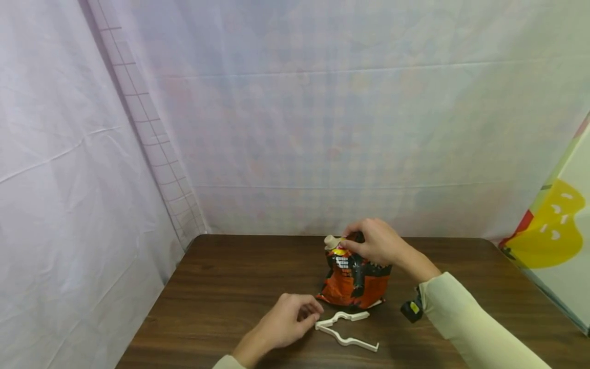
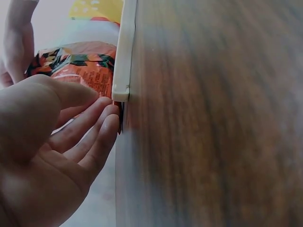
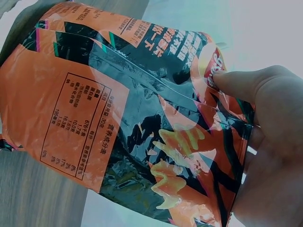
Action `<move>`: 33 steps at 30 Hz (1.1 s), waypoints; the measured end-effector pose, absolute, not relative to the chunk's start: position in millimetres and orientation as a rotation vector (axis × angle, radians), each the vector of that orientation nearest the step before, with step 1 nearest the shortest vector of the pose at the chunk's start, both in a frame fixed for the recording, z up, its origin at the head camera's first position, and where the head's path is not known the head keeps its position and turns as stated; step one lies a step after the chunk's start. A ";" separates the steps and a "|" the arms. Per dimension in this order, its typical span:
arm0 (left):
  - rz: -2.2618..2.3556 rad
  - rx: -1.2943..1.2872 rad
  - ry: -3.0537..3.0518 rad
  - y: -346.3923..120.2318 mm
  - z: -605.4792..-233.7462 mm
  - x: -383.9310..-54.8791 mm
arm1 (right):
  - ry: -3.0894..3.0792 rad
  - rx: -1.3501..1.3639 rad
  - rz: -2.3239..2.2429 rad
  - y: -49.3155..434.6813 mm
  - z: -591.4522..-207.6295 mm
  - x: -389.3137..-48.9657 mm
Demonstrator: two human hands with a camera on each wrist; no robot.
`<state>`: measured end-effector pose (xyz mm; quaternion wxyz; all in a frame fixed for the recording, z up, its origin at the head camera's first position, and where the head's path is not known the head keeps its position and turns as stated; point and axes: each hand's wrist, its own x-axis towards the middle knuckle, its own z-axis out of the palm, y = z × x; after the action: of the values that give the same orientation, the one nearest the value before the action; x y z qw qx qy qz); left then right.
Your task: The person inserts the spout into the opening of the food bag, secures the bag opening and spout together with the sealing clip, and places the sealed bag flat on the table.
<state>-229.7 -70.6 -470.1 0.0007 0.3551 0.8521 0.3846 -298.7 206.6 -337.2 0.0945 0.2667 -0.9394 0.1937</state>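
An orange and black snack bag (image 1: 341, 289) stands upright on the table, with a beige spout (image 1: 330, 242) at its top left corner. My right hand (image 1: 375, 243) pinches the bag's top edge between thumb and fingers, close beside the spout. Printed panels on the bag (image 3: 142, 109) fill the right wrist view. In front of the bag lies a cream sealing clip (image 1: 357, 316), spread into a V with its hinge to the left. Beside that hinge is my left hand (image 1: 288, 320), fingers loosely bent and holding nothing. Its fingertips are close to the clip (image 2: 124, 56); contact is unclear.
The dark wooden table (image 1: 221, 287) has rounded back corners. Pale curtains (image 1: 322, 128) hang behind it and on the left. A white panel with a yellow shape (image 1: 553, 236) stands at the right. A small black device (image 1: 412, 310) hangs at my right wrist.
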 end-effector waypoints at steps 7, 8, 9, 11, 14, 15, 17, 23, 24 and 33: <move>1.144 1.144 2.615 -69.4 -472.7 -230.3 | -2.805 0.791 0.581 206.9 -336.5 -298.2; 1.133 1.154 2.612 -69.0 -473.2 -230.8 | -2.807 0.791 0.582 207.0 -336.5 -298.2; 1.119 1.167 2.613 -68.7 -473.5 -231.1 | -2.808 0.790 0.581 207.1 -336.6 -298.2; 1.080 1.202 2.631 -67.4 -473.7 -231.9 | -2.809 0.785 0.578 207.4 -336.8 -298.0; 1.012 1.254 2.674 -65.6 -472.8 -231.1 | -2.809 0.785 0.580 207.5 -336.8 -297.2; 0.990 1.266 2.690 -65.0 -472.5 -230.7 | -2.811 0.785 0.581 207.5 -336.7 -296.9; 0.958 1.275 2.718 -63.6 -472.2 -230.1 | -2.813 0.784 0.582 207.5 -336.7 -296.5; 0.918 1.264 2.778 -61.2 -475.0 -229.0 | -2.816 0.773 0.576 207.1 -337.1 -295.6; 0.915 1.261 2.785 -61.2 -475.3 -228.5 | -2.815 0.772 0.574 207.1 -337.3 -295.6; 1.008 1.211 2.770 -62.6 -475.9 -225.8 | -2.796 0.782 0.568 208.0 -339.5 -295.9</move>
<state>-225.8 -62.6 -475.9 -0.0228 0.3798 0.8690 0.3163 -295.9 208.0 -339.5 0.0917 0.2632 -0.9411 0.1912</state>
